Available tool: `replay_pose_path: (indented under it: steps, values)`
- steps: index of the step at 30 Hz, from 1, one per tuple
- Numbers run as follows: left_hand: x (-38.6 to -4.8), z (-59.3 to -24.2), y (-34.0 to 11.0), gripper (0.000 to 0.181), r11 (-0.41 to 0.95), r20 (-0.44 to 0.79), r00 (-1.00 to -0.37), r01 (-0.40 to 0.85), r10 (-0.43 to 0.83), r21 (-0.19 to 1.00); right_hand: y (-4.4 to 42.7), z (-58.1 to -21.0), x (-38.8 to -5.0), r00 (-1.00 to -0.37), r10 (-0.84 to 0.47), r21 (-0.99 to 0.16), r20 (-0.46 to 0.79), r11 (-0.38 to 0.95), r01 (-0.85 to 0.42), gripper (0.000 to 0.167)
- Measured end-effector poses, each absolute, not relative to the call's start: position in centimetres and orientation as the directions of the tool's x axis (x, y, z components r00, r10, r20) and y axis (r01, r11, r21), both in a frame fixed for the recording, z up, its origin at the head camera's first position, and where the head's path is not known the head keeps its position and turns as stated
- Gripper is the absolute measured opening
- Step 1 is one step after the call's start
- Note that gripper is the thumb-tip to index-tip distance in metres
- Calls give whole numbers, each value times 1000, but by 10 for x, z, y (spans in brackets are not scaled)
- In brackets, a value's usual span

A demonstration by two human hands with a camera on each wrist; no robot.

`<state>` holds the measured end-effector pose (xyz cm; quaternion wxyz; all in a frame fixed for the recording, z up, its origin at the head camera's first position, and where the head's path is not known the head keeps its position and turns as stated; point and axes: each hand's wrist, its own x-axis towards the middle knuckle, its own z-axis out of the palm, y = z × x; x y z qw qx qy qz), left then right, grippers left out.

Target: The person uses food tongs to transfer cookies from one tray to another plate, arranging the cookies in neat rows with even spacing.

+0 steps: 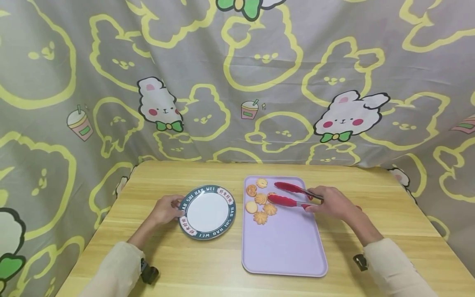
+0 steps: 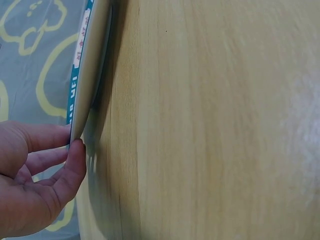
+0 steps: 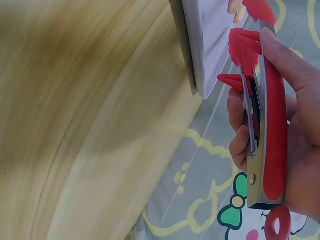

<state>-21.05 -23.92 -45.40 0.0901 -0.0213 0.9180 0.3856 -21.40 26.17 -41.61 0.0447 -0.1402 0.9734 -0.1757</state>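
Observation:
My left hand [image 1: 167, 209] pinches the left rim of a round plate [image 1: 208, 212], white with a dark green lettered border. The left wrist view shows the thumb and fingers on either side of the plate's edge [image 2: 90, 75]. In my right hand [image 1: 332, 202] is a pair of tongs [image 1: 285, 201] with red tips, gripped by red-covered handles [image 3: 274, 140]. Its two arms are spread over a lilac tray [image 1: 285, 251]. Several cookies [image 1: 260, 218] lie in the tray's upper left part, and the nearer tip partly covers one cookie. Whether that tip touches it I cannot tell.
Plate and tray are side by side on a wooden table [image 1: 163, 264], with a strip of wood between them. A grey curtain [image 1: 208, 136] with yellow cartoon outlines hangs behind the table's far edge and at both sides.

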Motion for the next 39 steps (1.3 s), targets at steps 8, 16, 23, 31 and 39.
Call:
replay_pose_path:
  steps: [8, 16, 23, 31, 39]
  values:
    - [-210, -453, -239, 50, 698, -196, -980, -124, 23, 705, 261, -415, -213, -949, -315, -346, -29, 894, -286, 68]
    - [-211, -454, -239, 51, 705, -191, -981, -115, 30, 700, 260, -416, -213, -939, -344, -318, 12, 889, -330, 64]
    - [-212, -454, -240, 51, 709, -193, -981, -117, 27, 695, 258, -416, -214, -928, -371, -300, 38, 881, -365, 55]
    - [-211, -456, -240, 51, 707, -201, -979, -124, 25, 696, 256, -411, -211, -926, -369, -292, 76, 880, -374, 55]
    - [-211, -454, -240, 52, 706, -196, -980, -109, 43, 700, 231, -396, -220, -926, -365, -260, 97, 889, -378, 57]
